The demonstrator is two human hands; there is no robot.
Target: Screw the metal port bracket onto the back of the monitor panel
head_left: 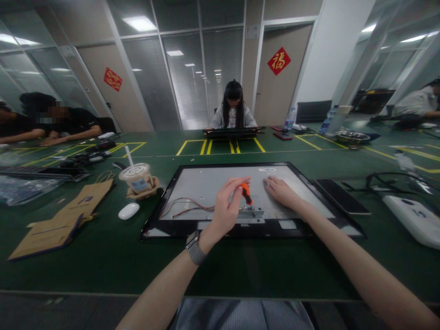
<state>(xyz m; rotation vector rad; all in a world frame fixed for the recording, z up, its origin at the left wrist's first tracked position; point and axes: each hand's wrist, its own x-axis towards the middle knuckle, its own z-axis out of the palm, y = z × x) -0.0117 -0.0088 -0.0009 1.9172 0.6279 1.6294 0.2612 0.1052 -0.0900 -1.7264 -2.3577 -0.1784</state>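
My left hand [227,204], with a watch [195,247] on its wrist, is closed around an orange and black screwdriver [246,193]. The tool tilts, its tip down at a metal bracket [252,216]; whether it sits in a screw is too small to tell. That bracket lies along the near side of a flat display panel [209,176], grey-backed with a black frame. Thin wires [187,204] run over the panel left of my hand. Fingers stretched out, my right hand [282,191] lies on the panel's back, right of the screwdriver.
Left of the panel stand an iced drink cup [135,176] in a carton holder, a white mouse [129,211] and a paper bag [68,215]. To the right lie a black phone [342,196], a white device [414,220] and cables. Across the green table [220,270] sits a person [233,110].
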